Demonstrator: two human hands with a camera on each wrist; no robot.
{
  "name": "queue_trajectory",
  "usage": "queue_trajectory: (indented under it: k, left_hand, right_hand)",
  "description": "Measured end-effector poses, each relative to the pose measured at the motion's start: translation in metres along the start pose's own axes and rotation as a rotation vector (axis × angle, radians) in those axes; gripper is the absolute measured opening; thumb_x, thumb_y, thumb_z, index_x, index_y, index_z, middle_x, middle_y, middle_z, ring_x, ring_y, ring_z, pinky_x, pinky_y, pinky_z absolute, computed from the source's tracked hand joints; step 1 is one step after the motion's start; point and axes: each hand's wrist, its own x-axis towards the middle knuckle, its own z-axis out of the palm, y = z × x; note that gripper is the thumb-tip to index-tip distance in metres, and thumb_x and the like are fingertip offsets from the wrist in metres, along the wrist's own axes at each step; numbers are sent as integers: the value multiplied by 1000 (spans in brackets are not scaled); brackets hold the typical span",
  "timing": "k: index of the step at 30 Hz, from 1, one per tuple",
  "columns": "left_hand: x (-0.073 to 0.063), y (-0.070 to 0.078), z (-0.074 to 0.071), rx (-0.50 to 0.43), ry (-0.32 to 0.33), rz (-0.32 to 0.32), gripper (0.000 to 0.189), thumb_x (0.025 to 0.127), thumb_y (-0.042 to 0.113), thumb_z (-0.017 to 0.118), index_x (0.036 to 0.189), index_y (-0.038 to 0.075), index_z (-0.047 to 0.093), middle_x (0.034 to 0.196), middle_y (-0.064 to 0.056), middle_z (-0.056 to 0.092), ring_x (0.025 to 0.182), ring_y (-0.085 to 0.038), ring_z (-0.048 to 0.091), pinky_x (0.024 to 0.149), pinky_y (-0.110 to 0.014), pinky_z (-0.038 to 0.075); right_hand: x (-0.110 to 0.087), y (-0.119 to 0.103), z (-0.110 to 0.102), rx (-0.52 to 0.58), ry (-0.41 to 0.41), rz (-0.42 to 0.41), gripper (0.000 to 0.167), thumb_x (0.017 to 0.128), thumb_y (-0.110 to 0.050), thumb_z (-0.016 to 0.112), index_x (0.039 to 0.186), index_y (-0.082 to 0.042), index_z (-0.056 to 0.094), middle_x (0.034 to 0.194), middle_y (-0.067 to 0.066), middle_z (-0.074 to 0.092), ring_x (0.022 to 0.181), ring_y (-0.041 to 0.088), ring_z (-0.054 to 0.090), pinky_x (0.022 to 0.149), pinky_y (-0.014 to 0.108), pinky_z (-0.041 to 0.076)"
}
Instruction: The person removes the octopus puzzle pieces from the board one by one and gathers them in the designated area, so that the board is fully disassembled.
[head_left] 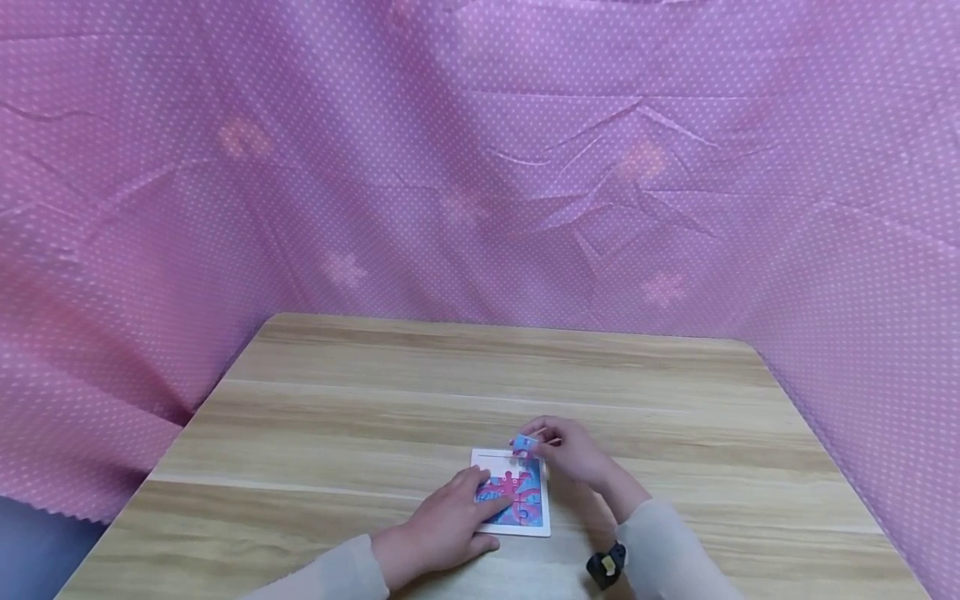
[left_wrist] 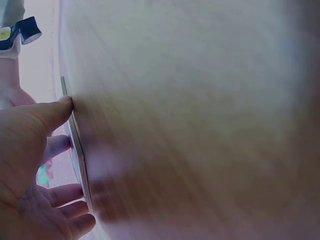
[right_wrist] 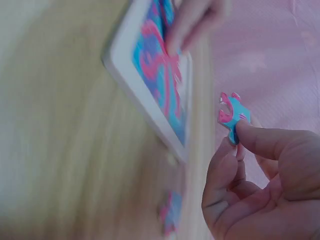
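Note:
A white-framed jigsaw board (head_left: 512, 530) lies on the table, part filled with blue and pink pieces (head_left: 512, 497). Across its left side rests my left hand (head_left: 450, 518), one finger over the pieces and the thumb by the near edge. In the left wrist view, the fingers of the left hand (left_wrist: 30, 155) spread along the board's edge. Above the board's far right corner, my right hand (head_left: 573, 454) pinches a blue-and-pink puzzle piece (right_wrist: 234, 114) between thumb and fingers. That piece (head_left: 525, 443) is held clear of the board.
Another loose puzzle piece (right_wrist: 171, 215) lies on the wooden table (head_left: 360, 417) beside the board, blurred in the right wrist view. A black strap device (head_left: 606, 567) sits at the right wrist. Pink dotted cloth (head_left: 480, 208) hangs behind the table and at its sides.

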Motion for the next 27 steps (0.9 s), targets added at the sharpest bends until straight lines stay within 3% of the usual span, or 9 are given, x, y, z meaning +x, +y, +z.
queue_trajectory:
  k: [4,14,27]
  left_hand:
    - [0,1,-1,-3,-7,0,55,88,46,64,138,27,53,136,-17,44,127,-33,40,101,-43,39]
    - [-1,0,-1,4,-15,-7,55,88,47,64,138,29,52,137,-17,43,128,-32,39,102,-42,39]
    - [-1,1,-3,-30,-50,-42,56,88,48,63,140,31,50,140,-15,41,129,-31,37,102,-44,38]
  right_hand:
    - [-9,3,-19,-4,14,3,17,92,-8,61,108,-11,67,90,5,60,78,20,55,62,33,48]
    - [-30,31,-58,-17,-38,28,20,90,-7,62,109,-6,67,92,6,64,85,22,56,72,36,47]
    - [-41,51,-80,-79,-45,124,19,89,-7,63,106,-7,69,91,6,64,84,21,55,72,36,47]
